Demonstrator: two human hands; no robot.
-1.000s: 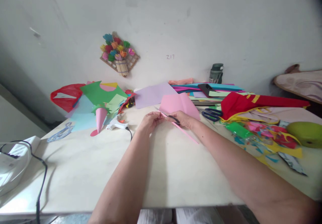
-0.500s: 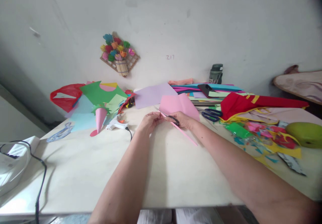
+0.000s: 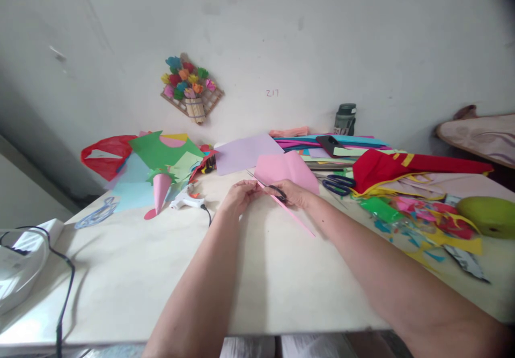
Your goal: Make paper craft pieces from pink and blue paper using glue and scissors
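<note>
My right hand (image 3: 295, 192) is closed around the black handles of a pair of scissors (image 3: 277, 191), whose blades point up and left. A narrow pink paper strip (image 3: 295, 219) runs from between my hands down to the right. The fingers of my left hand (image 3: 240, 196) pinch the strip's upper end beside the blades. Just behind my hands lies a larger pink paper sheet (image 3: 281, 167). Whether the blades are touching the strip is too small to tell.
Left of my hands lie a white glue gun (image 3: 187, 199) and a pink paper cone (image 3: 161, 189) with green fringe. To the right are dark-handled scissors (image 3: 338, 184), a red cloth (image 3: 382, 170), paper scraps (image 3: 426, 229) and a green fruit (image 3: 488, 216). A power strip (image 3: 30, 256) sits far left.
The strip's lower end has shifted very slightly. Both hands stay in nearly the same place, still holding the scissors and the strip.
</note>
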